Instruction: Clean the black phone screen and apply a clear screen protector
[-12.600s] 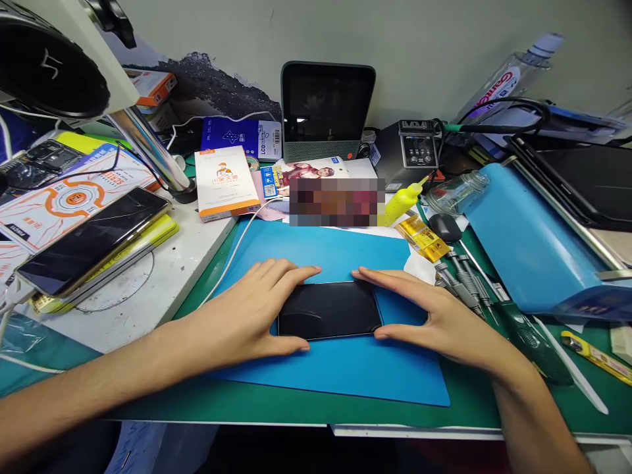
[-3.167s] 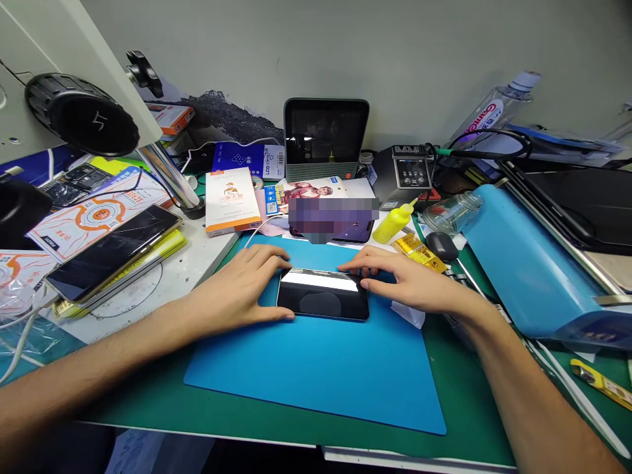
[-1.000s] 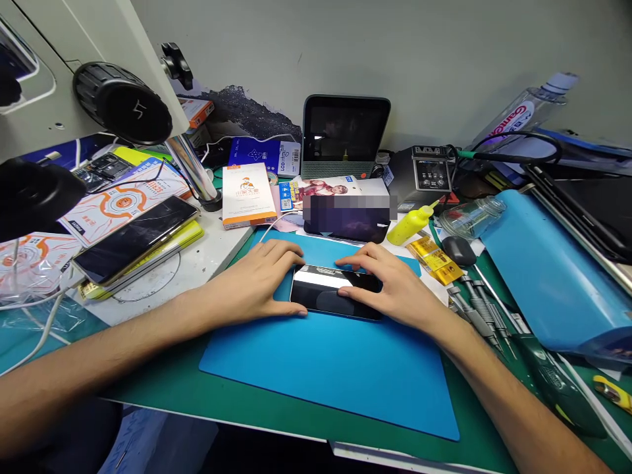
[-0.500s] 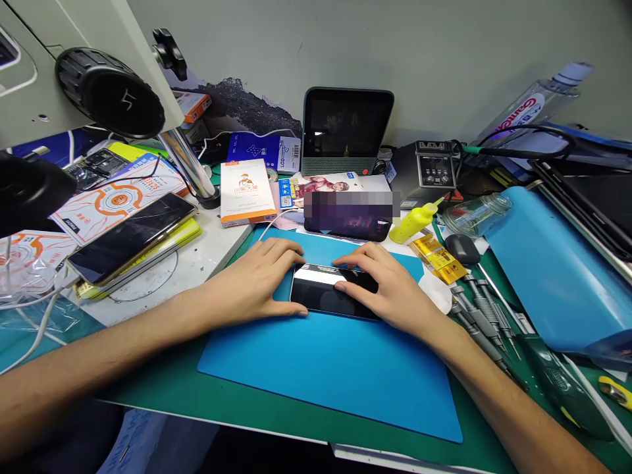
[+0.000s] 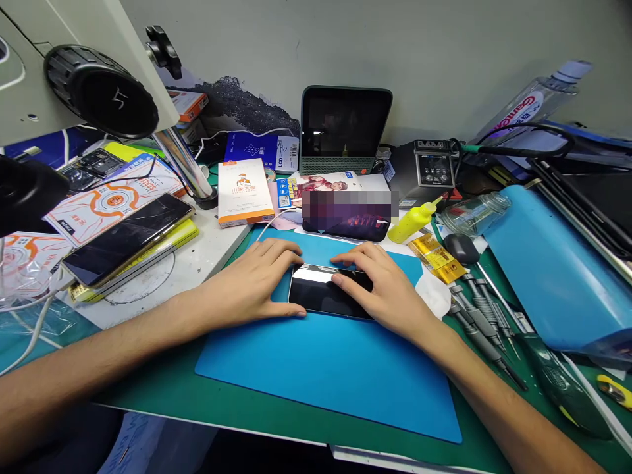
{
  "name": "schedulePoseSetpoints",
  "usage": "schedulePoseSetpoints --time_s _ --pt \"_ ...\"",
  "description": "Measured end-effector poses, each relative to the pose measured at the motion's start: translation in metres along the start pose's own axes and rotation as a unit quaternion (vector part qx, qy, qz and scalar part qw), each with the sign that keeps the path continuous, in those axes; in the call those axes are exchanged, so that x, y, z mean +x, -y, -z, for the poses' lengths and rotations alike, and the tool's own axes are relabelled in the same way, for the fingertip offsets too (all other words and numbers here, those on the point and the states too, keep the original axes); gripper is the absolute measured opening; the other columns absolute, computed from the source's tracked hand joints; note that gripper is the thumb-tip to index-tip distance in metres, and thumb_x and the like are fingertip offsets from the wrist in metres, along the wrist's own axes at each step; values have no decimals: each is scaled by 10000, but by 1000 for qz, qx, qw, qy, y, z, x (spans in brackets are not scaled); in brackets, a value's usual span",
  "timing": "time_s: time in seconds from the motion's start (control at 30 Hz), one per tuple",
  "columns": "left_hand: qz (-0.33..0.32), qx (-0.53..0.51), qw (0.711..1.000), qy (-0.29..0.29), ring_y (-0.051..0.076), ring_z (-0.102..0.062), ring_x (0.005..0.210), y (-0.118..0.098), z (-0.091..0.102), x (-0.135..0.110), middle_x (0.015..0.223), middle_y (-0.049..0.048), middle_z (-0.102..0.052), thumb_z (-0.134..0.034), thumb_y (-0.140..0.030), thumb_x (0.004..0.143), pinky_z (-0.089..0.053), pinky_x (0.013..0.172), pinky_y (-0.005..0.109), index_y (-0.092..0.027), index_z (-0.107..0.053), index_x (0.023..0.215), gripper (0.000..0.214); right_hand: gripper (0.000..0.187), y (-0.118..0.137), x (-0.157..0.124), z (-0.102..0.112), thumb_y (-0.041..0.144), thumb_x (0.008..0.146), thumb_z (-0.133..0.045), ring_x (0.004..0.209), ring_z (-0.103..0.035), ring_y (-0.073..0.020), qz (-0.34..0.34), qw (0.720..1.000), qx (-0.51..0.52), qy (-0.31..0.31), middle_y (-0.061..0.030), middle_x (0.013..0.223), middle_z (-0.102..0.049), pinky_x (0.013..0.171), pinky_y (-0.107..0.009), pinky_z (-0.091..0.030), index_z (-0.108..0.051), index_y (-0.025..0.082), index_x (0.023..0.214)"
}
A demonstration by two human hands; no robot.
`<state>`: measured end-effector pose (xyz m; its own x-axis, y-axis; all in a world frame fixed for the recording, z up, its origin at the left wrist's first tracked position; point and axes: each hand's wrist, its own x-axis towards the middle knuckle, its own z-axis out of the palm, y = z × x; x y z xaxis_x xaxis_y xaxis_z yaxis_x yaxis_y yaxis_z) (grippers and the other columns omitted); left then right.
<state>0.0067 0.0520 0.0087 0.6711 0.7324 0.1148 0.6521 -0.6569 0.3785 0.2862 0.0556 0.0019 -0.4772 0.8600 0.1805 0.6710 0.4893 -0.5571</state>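
Observation:
A smartphone [image 5: 320,297] with a dark, glossy screen lies flat on a blue mat [image 5: 316,375], a white reflection across its upper part. My left hand [image 5: 261,276] spans its left end, thumb along the near edge and fingertips by the far corner. From the right, my right hand [image 5: 382,283] grips the phone; its thumb rests over the screen and its fingers reach the far long edge. The phone's right end is hidden under that hand.
Behind the mat stand a white-orange box [image 5: 244,192], a second phone [image 5: 345,220] and a smart display [image 5: 345,125]. Screwdrivers [image 5: 476,319], a yellow bottle [image 5: 412,220] and a glass jar [image 5: 476,214] lie right. A microscope stand [image 5: 190,171] and another phone [image 5: 128,237] are left.
My right thumb has shifted slightly left and up over the screen, and the right hand has moved a little left. The left hand and phone stay about the same.

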Motion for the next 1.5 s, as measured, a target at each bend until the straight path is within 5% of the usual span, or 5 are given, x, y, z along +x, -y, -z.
schedulePoseSetpoints --time_s 0.53,0.77,1.03,1.3,1.5 --pt "2 8 1000 7 366 -543 1338 0 0 0 1422 160 -575 -721 -660 896 -473 1123 561 -187 -541 1278 634 624 -1 -1 8 565 846 -816 1200 -605 -328 30 997 7 65 -105 1293 -625 1022 -501 -521 -635 301 1382" --pt "-6 3 1000 -3 362 -545 1339 1 -2 0 1424 151 -575 -717 -667 895 -472 1132 561 -199 -543 1297 641 313 3 -3 3 432 1032 -610 1203 -607 -285 2 999 22 30 -87 1274 -658 1059 -496 -488 -672 280 1299" --pt "-5 9 1000 -5 355 -549 1326 2 -3 -1 1409 150 -580 -716 -678 890 -478 1120 540 -188 -544 1280 650 453 5 -5 -4 436 963 -724 1194 -598 -303 44 998 -36 28 -105 1298 -641 1024 -495 -503 -629 257 1368" --pt "-7 16 1000 4 352 -542 1336 1 -1 0 1425 150 -567 -709 -672 901 -472 1127 543 -194 -524 1306 654 695 0 -1 16 590 882 -772 1276 -573 -310 87 989 -14 116 -105 1373 -623 1076 -495 -497 -571 280 1471" --pt "-7 10 1000 0 356 -546 1331 2 -2 0 1416 155 -573 -713 -666 900 -479 1120 550 -190 -530 1290 642 371 1 -3 18 409 1072 -551 1305 -582 -265 131 986 -3 100 -92 1412 -646 1113 -491 -460 -648 311 1416"
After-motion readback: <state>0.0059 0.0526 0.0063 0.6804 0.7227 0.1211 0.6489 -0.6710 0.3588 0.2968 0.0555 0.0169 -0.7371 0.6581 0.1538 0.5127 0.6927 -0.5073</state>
